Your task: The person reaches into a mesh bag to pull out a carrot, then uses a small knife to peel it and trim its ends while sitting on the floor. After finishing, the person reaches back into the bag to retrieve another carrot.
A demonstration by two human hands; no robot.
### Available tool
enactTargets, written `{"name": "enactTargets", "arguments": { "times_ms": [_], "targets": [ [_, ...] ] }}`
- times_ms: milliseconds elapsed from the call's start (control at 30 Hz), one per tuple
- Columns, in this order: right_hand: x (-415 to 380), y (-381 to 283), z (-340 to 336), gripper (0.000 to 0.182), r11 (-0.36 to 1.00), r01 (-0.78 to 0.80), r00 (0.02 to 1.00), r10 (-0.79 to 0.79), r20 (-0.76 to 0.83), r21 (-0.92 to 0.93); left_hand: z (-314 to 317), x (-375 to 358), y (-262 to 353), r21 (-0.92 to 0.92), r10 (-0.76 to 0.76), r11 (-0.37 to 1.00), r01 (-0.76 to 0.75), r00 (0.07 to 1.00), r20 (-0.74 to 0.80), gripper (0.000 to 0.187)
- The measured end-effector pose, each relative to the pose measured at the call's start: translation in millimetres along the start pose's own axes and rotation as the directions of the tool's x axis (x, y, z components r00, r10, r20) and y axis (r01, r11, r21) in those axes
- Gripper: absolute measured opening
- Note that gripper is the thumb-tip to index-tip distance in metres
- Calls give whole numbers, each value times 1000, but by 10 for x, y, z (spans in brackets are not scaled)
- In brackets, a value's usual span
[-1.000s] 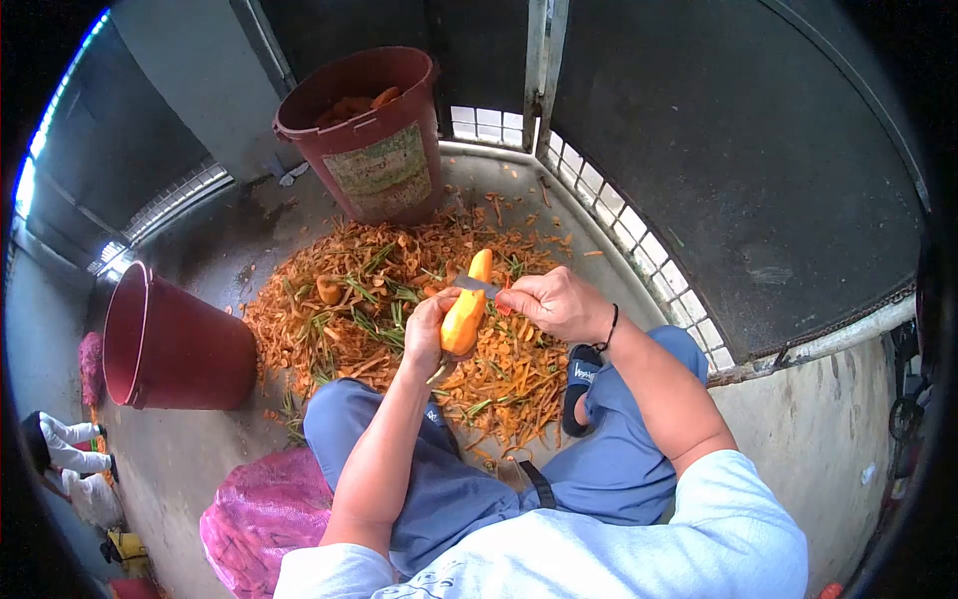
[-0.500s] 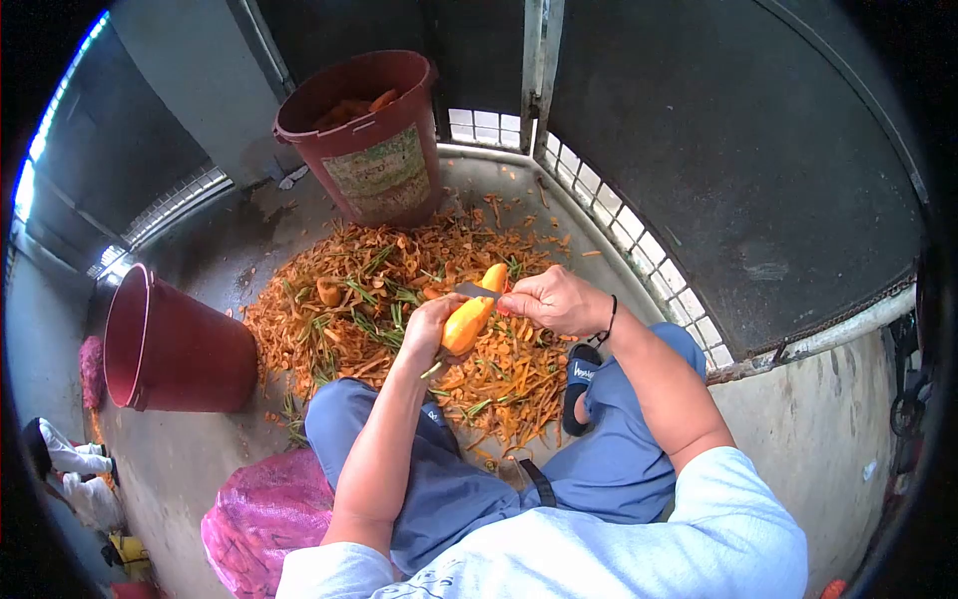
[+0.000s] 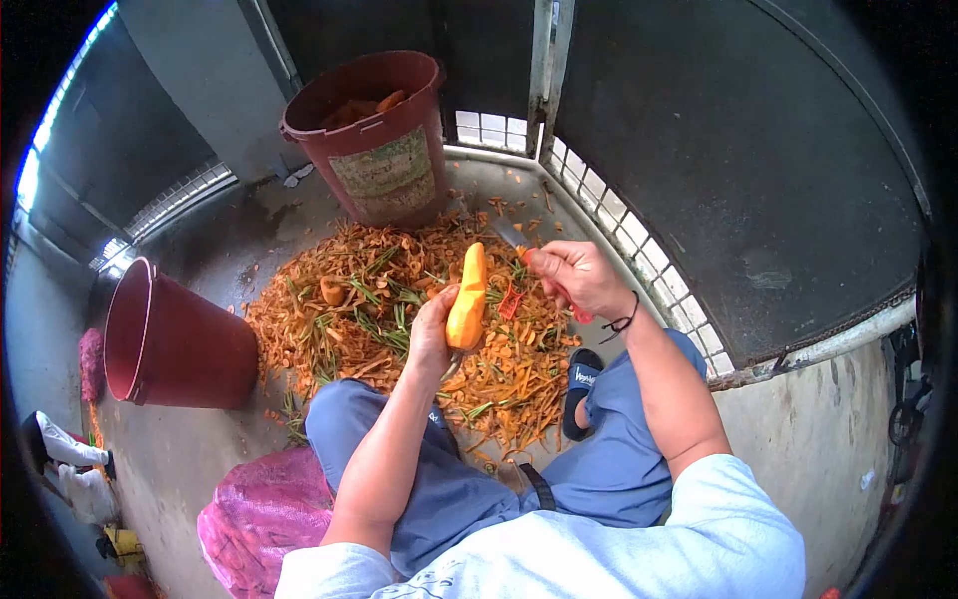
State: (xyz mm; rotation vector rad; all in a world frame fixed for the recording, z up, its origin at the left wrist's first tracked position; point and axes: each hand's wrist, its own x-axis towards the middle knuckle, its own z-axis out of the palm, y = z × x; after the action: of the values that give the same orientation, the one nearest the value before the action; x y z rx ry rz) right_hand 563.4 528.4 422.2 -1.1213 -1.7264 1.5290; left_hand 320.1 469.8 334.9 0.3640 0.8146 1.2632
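My left hand (image 3: 433,334) grips a peeled orange carrot (image 3: 468,298) near its thick end, the narrow end pointing up and away from me. A red-handled knife (image 3: 512,238) is in my right hand (image 3: 587,277), fingers wrapped round the handle. Its blade points up and left, apart from the carrot. A small red piece (image 3: 511,300) shows just below the right hand. Beneath both hands spreads a heap of orange peelings (image 3: 399,260) mixed with green stalks.
Behind the heap stands a tall maroon bucket (image 3: 384,175) holding carrots. Another maroon bucket (image 3: 190,339) leans on its side at left. A pink mesh sack (image 3: 264,519) lies by my left knee. Dark panels (image 3: 738,180) and a low grille (image 3: 629,235) border the right.
The knife has moved off the carrot, up and to the right, with my right hand. My left hand has turned the carrot more upright.
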Motion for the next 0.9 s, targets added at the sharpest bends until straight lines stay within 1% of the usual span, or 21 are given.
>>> {"name": "enactTargets", "arguments": {
  "times_ms": [67, 133, 200, 233, 300, 333, 367, 400, 433, 467, 500, 533, 600, 633, 667, 700, 733, 800, 833, 900],
  "targets": [
    [1, -24, -4, 33, 993, 115, 991, -113, -71, 20, -2, -13, -13, -13, 15, 1000, -15, 1000, 13, 35],
    [45, 72, -29, 33, 992, 121, 991, -120, -51, 27, 28, -46, 4, -24, 29, 999, -28, 999, 27, 37],
    [60, 121, -32, 33, 982, 187, 979, -185, -80, 11, 63, -76, 15, -2, 67, 998, -67, 996, 62, 39],
    [52, 129, -26, 33, 983, 184, 980, -183, -81, 10, 88, -97, 19, -3, 64, 998, -64, 996, 62, 39],
    [37, 110, 2, 37, 950, 307, 945, -297, -138, 60, 132, -135, 28, 5, 109, 994, -110, 989, 101, 38],
    [7, 67, -3, 37, 950, 306, 945, -295, -138, 61, 115, -114, 16, 5, 108, 994, -109, 989, 99, 38],
    [-43, 1, -27, 38, 935, 237, 971, -222, -85, 264, 88, -74, -2, -2, 93, 996, -93, 994, 50, 39],
    [-76, -53, -40, 40, 880, 150, 987, -160, -17, 451, 82, -56, -7, -11, 78, 997, -78, 997, 2, 40],
    [-71, -60, -54, 39, 939, 58, 998, -60, -3, 338, 69, -62, -6, -12, 78, 997, -78, 997, 3, 40],
    [-35, -26, -56, 39, 940, 59, 998, -62, -2, 337, 54, -76, 5, -41, 38, 999, -34, 993, 113, 38],
    [22, 17, -30, 39, 995, 0, 1000, 3, -23, 104, 59, -99, 27, -64, 1, 998, 13, 975, 220, 36],
    [52, 52, -3, 39, 989, -69, 996, 61, -61, -130, 87, -108, 28, -62, 0, 998, 14, 976, 219, 36],
    [40, 84, 66, 36, 992, -60, 997, 54, -57, -115, 169, -110, 11, -126, -57, 990, 63, 997, 50, 33],
    [28, 100, 124, 36, 981, 127, 990, -134, -40, -150, 154, -96, 3, -130, -53, 990, 59, 997, 50, 33],
    [19, 112, 161, 35, 935, 308, 949, -315, -15, -178, 117, -79, -20, -146, -33, 988, 43, 997, 73, 35],
    [-12, 67, 159, 34, 919, 299, 954, -290, 74, -256, 89, -75, -37, -160, -15, 987, 30, 995, 95, 38],
    [-32, 40, 180, 34, 920, 299, 954, -290, 74, -254, 63, -73, -50, -159, -15, 987, 30, 996, 93, 38],
    [-65, 12, 242, 34, 791, 469, 878, -371, 302, -392, 31, -58, -70, -180, 39, 983, -16, 991, 127, 34],
    [-65, 48, 277, 35, 745, 506, 860, -398, 318, -436, 24, -32, -98, -180, 38, 984, -15, 991, 128, 34],
    [-76, 45, 326, 35, 720, 517, 855, -415, 309, -463, 11, 6, -164, -155, 110, 982, -112, 994, -19, 37]
  ]
}}
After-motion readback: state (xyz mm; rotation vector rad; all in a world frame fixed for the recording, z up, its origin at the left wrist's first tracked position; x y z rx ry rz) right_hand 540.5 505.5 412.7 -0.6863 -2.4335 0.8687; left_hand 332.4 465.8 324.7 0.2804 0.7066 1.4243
